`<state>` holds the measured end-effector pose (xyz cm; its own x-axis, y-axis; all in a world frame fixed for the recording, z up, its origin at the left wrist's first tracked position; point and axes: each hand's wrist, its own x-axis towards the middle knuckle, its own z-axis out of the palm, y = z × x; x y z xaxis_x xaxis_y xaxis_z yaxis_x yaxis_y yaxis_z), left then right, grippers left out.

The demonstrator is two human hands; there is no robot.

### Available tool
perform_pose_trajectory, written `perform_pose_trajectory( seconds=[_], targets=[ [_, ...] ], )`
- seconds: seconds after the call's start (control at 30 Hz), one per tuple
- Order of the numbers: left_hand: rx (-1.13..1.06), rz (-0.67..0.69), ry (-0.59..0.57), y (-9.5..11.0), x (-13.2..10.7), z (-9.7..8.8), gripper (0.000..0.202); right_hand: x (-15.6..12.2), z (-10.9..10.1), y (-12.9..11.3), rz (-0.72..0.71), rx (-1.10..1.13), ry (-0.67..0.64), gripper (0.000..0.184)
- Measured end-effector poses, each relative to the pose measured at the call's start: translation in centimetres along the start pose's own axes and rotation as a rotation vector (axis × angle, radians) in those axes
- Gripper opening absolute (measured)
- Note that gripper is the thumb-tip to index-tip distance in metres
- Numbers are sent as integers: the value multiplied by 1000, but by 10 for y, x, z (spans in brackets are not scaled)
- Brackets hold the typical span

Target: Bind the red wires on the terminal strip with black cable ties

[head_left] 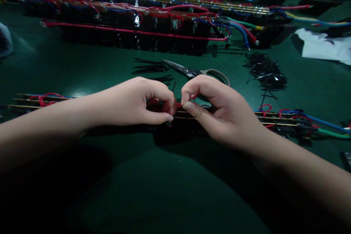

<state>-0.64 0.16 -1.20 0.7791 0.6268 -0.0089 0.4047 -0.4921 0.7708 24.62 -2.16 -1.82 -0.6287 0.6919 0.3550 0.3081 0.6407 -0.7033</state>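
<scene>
A long strip of black modules with brass rails and red, blue and green wires (285, 119) lies across the green mat in front of me. My left hand (137, 102) and my right hand (216, 109) meet over its middle, both curled into pinches. Their fingertips press together on a thin red wire (178, 105) on top of the strip. The part of the strip under my hands is hidden.
Scissors (192, 71) lie just beyond my hands. Piles of black cable ties (264, 71) sit at the right and near the scissors (149, 66). Several finished wired strips (142, 18) are stacked along the back. White paper (326, 45) lies far right on the green mat (164, 182).
</scene>
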Motion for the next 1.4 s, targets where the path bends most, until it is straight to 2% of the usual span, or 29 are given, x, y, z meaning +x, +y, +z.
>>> perform_pose_trajectory(
  seconds=[0.2, 0.33, 0.5, 0.6, 0.67, 0.83, 1.4],
  targets=[
    [49, 47, 14, 2, -1, 2, 5, 2, 2, -1, 9, 18, -1, 10],
    [119, 167, 40, 6, -6, 4, 9, 2, 5, -1, -38, -38, -59, 13],
    [525, 424, 166, 16, -12, 10, 26, -3, 9, 0, -101, -212, -137, 21],
    [761, 580, 233, 21, -13, 16, 39, -4, 12, -1, -64, -257, -160, 15],
    [834, 633, 277, 21, -12, 20, 41, -3, 12, -1, -22, -248, -173, 11],
    [871, 652, 318, 21, -13, 25, 42, -2, 10, -3, -2, -206, -194, 7],
    [871, 677, 269, 24, -16, 30, 45, -3, 13, -3, 15, -268, -167, 5]
  ],
)
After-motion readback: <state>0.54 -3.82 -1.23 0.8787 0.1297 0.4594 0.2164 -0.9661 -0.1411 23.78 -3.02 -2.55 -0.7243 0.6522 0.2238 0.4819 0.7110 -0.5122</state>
